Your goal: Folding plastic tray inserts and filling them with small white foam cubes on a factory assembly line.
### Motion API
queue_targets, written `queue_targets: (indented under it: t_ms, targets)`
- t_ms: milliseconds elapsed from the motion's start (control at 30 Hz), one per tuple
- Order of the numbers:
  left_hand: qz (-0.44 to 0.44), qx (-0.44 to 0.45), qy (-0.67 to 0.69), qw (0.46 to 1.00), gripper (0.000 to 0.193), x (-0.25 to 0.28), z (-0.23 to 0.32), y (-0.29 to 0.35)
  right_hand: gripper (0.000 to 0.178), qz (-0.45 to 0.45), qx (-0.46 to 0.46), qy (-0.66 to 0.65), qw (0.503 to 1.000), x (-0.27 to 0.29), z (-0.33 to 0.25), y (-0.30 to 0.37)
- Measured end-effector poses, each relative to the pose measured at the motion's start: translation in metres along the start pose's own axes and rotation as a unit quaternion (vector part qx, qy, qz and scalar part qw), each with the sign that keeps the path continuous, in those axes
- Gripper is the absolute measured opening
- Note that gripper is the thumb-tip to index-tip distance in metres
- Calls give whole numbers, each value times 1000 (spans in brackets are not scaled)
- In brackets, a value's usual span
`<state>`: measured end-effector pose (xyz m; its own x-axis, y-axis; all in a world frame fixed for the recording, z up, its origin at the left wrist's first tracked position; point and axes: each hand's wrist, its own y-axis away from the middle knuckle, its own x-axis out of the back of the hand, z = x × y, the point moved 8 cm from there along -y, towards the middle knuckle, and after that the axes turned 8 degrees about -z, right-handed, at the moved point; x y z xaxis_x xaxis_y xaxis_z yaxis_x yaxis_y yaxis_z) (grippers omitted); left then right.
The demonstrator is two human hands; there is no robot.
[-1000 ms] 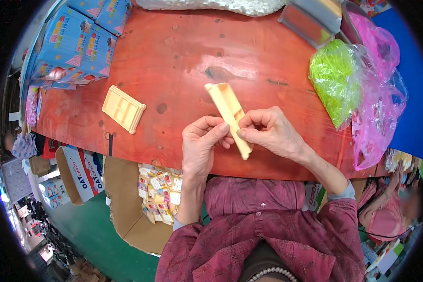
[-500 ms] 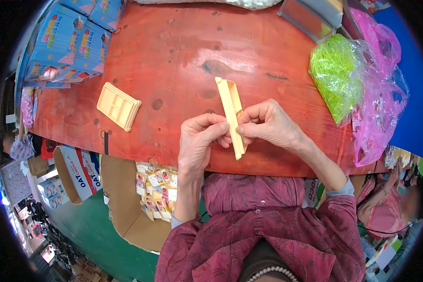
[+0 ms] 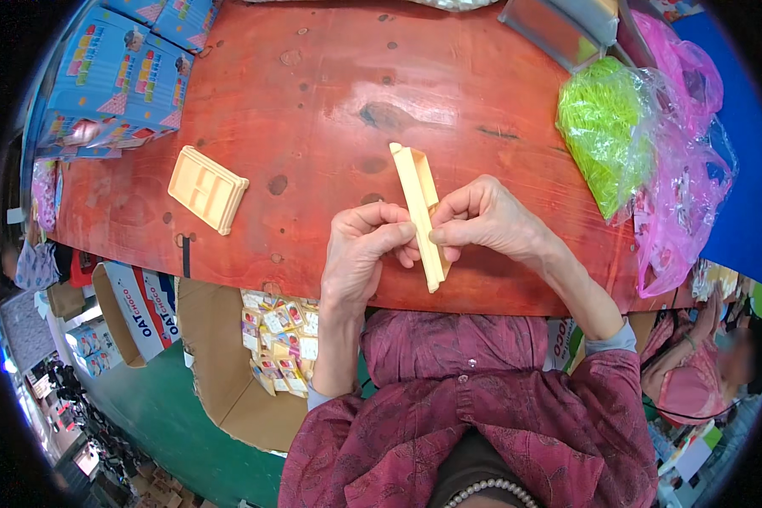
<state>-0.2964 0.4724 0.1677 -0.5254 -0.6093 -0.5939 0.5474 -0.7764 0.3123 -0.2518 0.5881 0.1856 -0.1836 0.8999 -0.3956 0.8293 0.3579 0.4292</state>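
Blue printed boxes [image 3: 110, 76] stand stacked at the upper left of the frame, on the reddish wooden tabletop [image 3: 313, 93]. Left of centre, a flat-lying cream tray [image 3: 208, 190] rests on that wood, its compartments facing up, well apart from my fingers. Below it, at the lower left, an open cardboard box [image 3: 216, 377] holds a heap of small packets [image 3: 284, 339]. Near the middle of the frame my left hand [image 3: 356, 254] is closed in a pinch on the left side of the held cream tray [image 3: 416, 203], which I keep turned on edge, its hollow side facing right; whether it touches the tabletop I cannot tell. My right hand [image 3: 493, 224] pinches the tray's other side, thumb and forefinger closed on it. Farther right, a clear bag of bright green shreds [image 3: 601, 135] lies against a pink plastic bag [image 3: 677, 190] at the upper right.
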Motion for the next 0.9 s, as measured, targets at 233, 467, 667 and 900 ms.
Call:
queue_targets:
  t_ms: [233, 467, 667, 900]
  targets:
    - [-16, 7, 18, 1000, 7, 0, -6, -3, 11, -24, 0, -6, 1000, 6, 5, -1]
    - [-5, 10, -6, 1000, 7, -3, -5, -3, 11, -23, -6, -2, 1000, 5, 3, 0]
    - [20, -26, -67, 997, 8, -12, 3, 3, 11, 13, -19, 3, 1000, 2, 0, 7]
    - [87, -47, -151, 984, 6, -32, 12, 18, 11, 24, -25, 103, 994, -2, -14, 20]
